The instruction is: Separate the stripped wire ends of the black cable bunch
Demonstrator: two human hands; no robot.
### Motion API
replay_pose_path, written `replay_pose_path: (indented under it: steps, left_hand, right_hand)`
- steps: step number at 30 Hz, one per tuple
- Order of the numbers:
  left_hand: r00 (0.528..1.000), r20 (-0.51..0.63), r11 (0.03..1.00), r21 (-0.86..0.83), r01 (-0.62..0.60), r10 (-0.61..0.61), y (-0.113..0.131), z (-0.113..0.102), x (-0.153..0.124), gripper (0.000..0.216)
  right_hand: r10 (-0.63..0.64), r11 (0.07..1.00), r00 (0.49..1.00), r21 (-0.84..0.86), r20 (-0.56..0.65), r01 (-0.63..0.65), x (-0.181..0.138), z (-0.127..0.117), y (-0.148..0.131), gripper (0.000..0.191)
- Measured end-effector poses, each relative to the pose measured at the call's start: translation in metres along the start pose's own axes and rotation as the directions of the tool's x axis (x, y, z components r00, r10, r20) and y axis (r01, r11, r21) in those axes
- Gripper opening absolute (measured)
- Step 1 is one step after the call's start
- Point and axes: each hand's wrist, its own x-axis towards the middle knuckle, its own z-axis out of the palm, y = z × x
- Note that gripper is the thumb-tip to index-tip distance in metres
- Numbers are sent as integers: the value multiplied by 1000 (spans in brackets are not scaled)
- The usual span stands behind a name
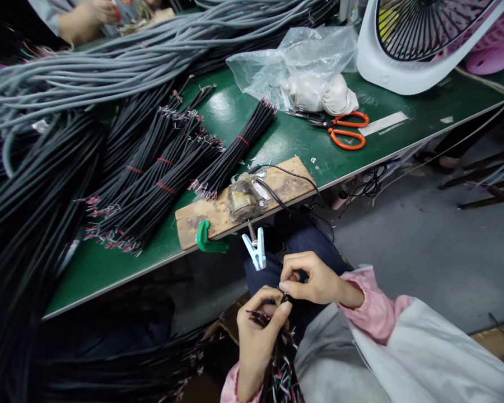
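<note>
Below the table edge, my left hand (256, 330) is closed around a bundle of black cables (282, 364) whose stripped ends show red, white and green wires. My right hand (308, 277) pinches at a cable end right by the left thumb; what exactly lies between its fingertips is hidden. Just beyond the hands, a light blue clip (255, 250) sits on the shaft of a small motor (242, 200). The motor is fixed to a wooden board (201, 219) at the table's edge, with a green clamp (208, 238) beside it.
Black cable bundles (159, 168) with red ties and long grey cables (109, 61) cover the table's left side. Orange-handled scissors (348, 130), a plastic bag (298, 56) and a white fan (403, 73) are to the right. A co-worker's hand (101, 11) shows at the top left.
</note>
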Motion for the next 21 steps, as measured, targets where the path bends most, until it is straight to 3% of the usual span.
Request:
replay_pose_path:
  steps: [5, 8, 11, 15, 21]
  left_hand:
    - [997, 77, 999, -30, -14, 17, -1, -1, -1, 23]
    - [993, 115, 992, -115, 42, -29, 0, -1, -3, 27]
    - [988, 120, 968, -219, 125, -101, 2, -1, -3, 30]
    - [991, 93, 966, -230, 116, -97, 2, -1, 0, 34]
    - [990, 127, 923, -368, 109, -66, -1, 2, 1, 28]
  right_hand:
    - [189, 963, 959, 152, 213, -223, 2, -4, 10, 16]
    - [255, 913, 952, 280, 172, -295, 4, -3, 14, 24]
    - [168, 913, 982, 362, 83, -187, 2, 2, 13, 29]
    - [12, 926, 998, 375, 67, -36, -2, 10, 12, 25]
    - [56, 901, 995, 434, -86, -13, 1, 25, 14, 23]
